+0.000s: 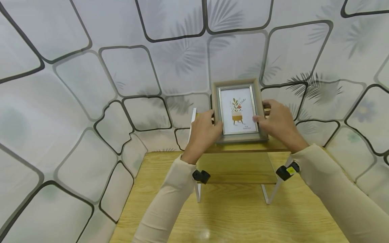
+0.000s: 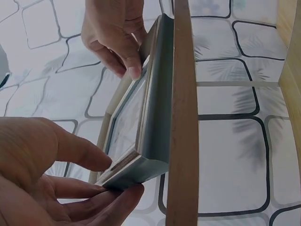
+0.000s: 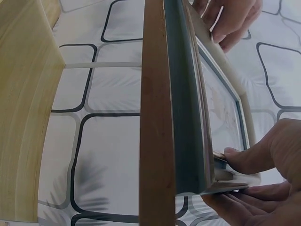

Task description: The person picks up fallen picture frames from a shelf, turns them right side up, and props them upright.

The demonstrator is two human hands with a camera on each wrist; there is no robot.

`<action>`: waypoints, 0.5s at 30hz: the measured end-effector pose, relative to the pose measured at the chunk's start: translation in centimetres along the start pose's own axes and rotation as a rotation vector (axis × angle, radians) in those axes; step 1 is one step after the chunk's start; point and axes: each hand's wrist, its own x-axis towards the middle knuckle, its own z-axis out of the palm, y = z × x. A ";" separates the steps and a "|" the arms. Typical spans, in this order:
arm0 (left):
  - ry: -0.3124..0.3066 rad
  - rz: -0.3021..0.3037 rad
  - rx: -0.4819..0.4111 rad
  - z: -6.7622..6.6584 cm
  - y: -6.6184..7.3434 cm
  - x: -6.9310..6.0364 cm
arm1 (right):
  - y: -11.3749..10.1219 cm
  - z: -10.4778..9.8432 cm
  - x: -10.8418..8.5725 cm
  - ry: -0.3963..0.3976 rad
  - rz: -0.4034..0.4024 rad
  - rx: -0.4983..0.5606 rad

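Note:
A picture frame with a plant drawing stands on the top board of a small wooden shelf, leaning slightly back. My left hand holds its left side, thumb on the front edge and fingers around the side. On the opposite side my right hand grips it the same way, thumb on the front. In the left wrist view the frame's lower edge rests at the board's edge. The right wrist view shows my right thumb and fingers pinching the frame's side.
The shelf has a lower board and white metal legs, standing on a wood-grain surface. Patterned fabric with dark outlined shapes hangs behind and at both sides.

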 end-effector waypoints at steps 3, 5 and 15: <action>-0.008 0.007 0.008 -0.2 0.2 0.0 | 0.0 0.0 -0.1 0.030 -0.005 0.023; -0.003 0.008 -0.004 -0.2 0.2 0.1 | 0.1 -0.1 -0.1 0.050 -0.009 0.040; 0.088 -0.013 -0.132 0.1 0.0 -0.1 | 0.2 0.0 -0.1 0.158 -0.098 0.095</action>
